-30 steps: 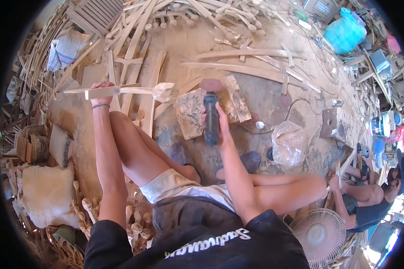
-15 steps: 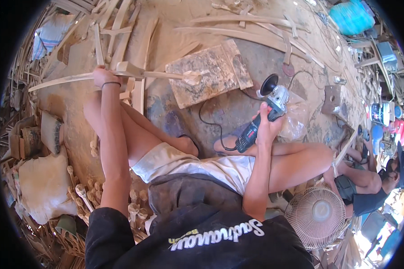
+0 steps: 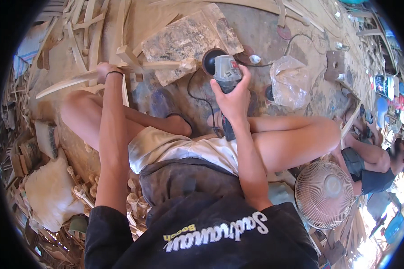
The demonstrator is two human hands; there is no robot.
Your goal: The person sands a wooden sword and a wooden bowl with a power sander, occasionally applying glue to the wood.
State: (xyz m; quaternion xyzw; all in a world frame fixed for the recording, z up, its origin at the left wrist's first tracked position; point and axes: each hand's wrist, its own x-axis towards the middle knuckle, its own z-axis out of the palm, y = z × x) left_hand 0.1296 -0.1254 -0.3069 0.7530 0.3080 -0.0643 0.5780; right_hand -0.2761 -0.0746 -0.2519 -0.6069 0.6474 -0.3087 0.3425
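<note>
My left hand (image 3: pixel 108 73) is closed around a long, curved piece of pale wood (image 3: pixel 159 66). Its thin end reaches out to the left, and a squarish wooden block sticks up beside my fist. At the right end is a roughly carved, knobby tip (image 3: pixel 186 67), lying over the stained slab (image 3: pixel 166 45). In my right hand (image 3: pixel 234 102) is an angle grinder (image 3: pixel 227 71), gripped round its body. The grinder's round black disc (image 3: pixel 211 60) sits right by the carved tip; whether they touch I cannot tell.
The grinder's black cord (image 3: pixel 197 96) loops between my legs. A clear plastic bag (image 3: pixel 289 83) lies to the right. Wooden pieces (image 3: pixel 96 36) are strewn at the far left. A fan (image 3: pixel 324 193) stands near right, with another person (image 3: pixel 375 170) beyond it.
My right hand has brought the grinder leftward to the carved wood tip, its disc turned toward it. My left hand still grips the wood. The whole view has shifted somewhat.
</note>
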